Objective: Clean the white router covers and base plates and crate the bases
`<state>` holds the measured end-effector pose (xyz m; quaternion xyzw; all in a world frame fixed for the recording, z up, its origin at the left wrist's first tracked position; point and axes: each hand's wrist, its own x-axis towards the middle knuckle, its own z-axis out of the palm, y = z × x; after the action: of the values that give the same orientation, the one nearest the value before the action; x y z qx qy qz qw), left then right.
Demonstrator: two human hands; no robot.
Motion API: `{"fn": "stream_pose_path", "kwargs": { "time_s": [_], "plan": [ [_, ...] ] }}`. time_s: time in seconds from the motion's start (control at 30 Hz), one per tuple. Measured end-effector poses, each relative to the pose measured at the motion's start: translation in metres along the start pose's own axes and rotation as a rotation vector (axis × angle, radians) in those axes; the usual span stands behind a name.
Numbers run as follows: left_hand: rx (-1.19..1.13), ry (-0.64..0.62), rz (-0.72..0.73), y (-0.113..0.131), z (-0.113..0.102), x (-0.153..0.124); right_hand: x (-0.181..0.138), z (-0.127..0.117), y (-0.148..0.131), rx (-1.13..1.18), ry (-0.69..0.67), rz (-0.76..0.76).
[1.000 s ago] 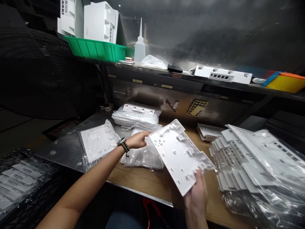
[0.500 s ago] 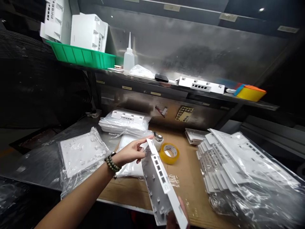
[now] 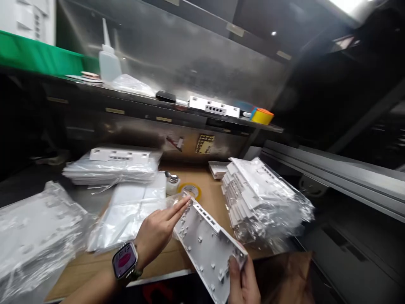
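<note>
I hold a white plastic housing panel (image 3: 205, 249) tilted over the table's front edge, its ribbed inner side towards me. My right hand (image 3: 243, 280) grips its near corner from below. My left hand (image 3: 160, 232), with a smartwatch on the wrist, lies with fingers stretched flat against the panel's far left end. Just beyond the panel sit a roll of yellow tape (image 3: 190, 190) and a small metal-capped bottle (image 3: 172, 182) on the brown table (image 3: 209, 198).
A stack of bagged white panels (image 3: 256, 194) lies to the right, flat plastic bags (image 3: 126, 211) and more bagged panels (image 3: 110, 166) to the left. On the shelf above stand a green tray (image 3: 38, 57), a squeeze bottle (image 3: 109, 59), a white housing (image 3: 213, 106) and a yellow bin (image 3: 262, 116).
My view has swung right and down. The panel has turned so its inner side faces me and has come closer. My left hand has turned flat against its end.
</note>
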<state>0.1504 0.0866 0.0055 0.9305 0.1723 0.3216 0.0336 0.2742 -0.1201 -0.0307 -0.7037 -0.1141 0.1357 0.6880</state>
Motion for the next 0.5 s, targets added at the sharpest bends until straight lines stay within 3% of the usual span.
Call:
{"fn": "stream_pose_path", "kwargs": {
  "time_s": [0.13, 0.27, 0.37, 0.5],
  "plan": [
    [-0.146, -0.196, -0.017, 0.032, 0.012, -0.018, 0.026, -0.021, -0.006, 0.244, -0.048, 0.068],
    [-0.392, -0.28, -0.084, 0.06, 0.018, -0.03, 0.034, -0.042, -0.006, 0.231, -0.101, 0.143],
    [-0.582, -0.234, -0.096, 0.087, 0.017, -0.024, 0.021, -0.04, -0.008, 0.164, -0.025, 0.046],
    [-0.871, -0.156, -0.064, 0.126, 0.007, -0.004, 0.002, -0.025, -0.011, 0.03, 0.014, -0.227]
  ]
}}
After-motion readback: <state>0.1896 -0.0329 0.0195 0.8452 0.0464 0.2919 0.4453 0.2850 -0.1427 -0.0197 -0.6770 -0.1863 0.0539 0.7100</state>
